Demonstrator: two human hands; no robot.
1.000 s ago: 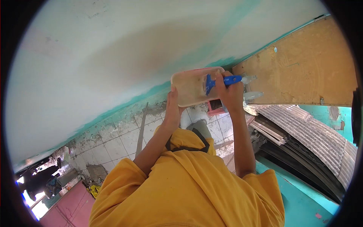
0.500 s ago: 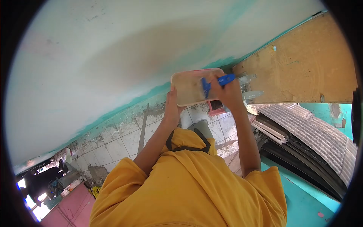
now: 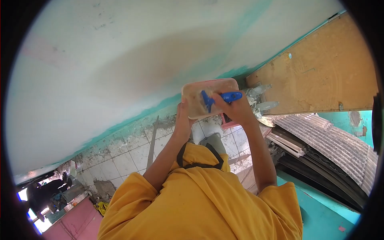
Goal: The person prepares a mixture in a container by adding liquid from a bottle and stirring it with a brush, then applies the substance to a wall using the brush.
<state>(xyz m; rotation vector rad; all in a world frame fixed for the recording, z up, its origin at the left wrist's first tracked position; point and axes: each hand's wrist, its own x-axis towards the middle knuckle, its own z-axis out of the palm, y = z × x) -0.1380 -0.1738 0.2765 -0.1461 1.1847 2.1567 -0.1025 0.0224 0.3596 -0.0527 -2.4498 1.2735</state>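
A shallow, pale pinkish plastic tub (image 3: 196,106) is held up near the wall. My left hand (image 3: 183,122) grips its left side, thumb against the rim. Wrapped round the handle of a blue brush-like tool (image 3: 232,96), my right hand (image 3: 236,108) is over the tub's right side. The blue head of the tool is inside the tub, near its middle. What the tub contains is hard to make out; its inside looks smeared with a pale, wet layer.
A white wall (image 3: 120,52) with teal patches rises ahead. Clear plastic bottles (image 3: 267,105) lie by a wooden board (image 3: 320,68) at the right. Corrugated sheets (image 3: 332,140) are stacked below it. Dirty white tiles (image 3: 126,162) cover the floor.
The blue tool and my right hand have moved left and down, further into the tub. The tub sits slightly lower in view.
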